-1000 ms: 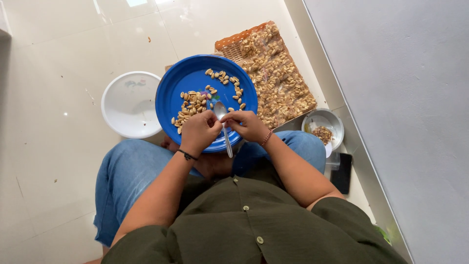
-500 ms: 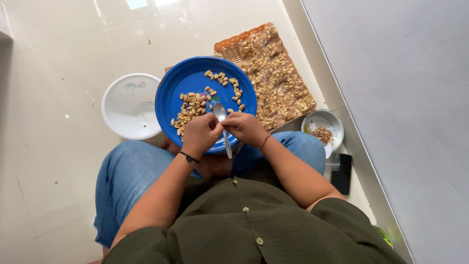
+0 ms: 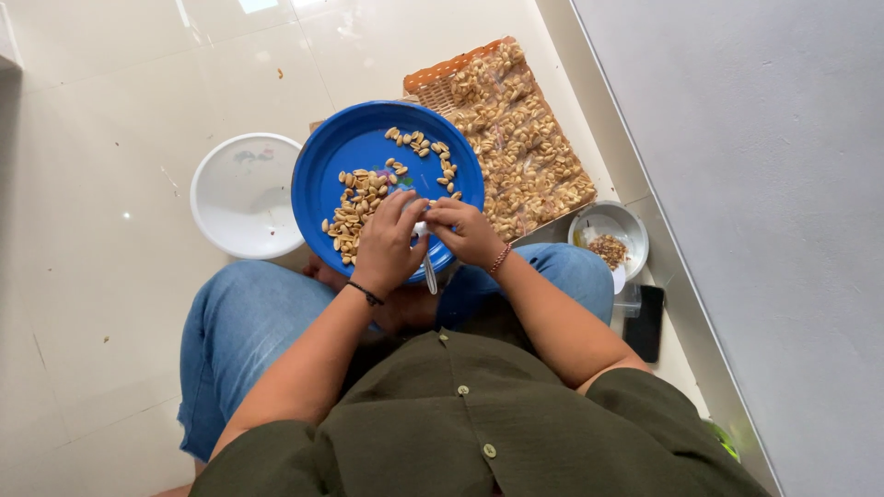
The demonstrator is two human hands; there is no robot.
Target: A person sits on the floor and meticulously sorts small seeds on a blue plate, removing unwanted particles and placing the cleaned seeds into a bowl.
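Both hands pinched together over the blue plate (image 3: 322, 175) on the lap: left hand (image 3: 387, 244) and right hand (image 3: 465, 230) work one nut btw the fingertips, a metal tool (image 3: 429, 274) hangs below them. Approx a small pile of peeled nuts (image 3: 354, 207) done; woven tray (image 3: 424, 87) is full w/ nuts. White bowl (image 3: 244, 193) holds almost nothing, small bowl (image 3: 608, 225) has scraps. No labels visible.

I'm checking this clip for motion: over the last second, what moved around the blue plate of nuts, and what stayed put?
Little changed. The left hand and right hand stay pressed together over the round blue plastic plate, fingers shifting slightly around the metal spoon. The nuts, white bowl, woven tray and small bowl stayed put.
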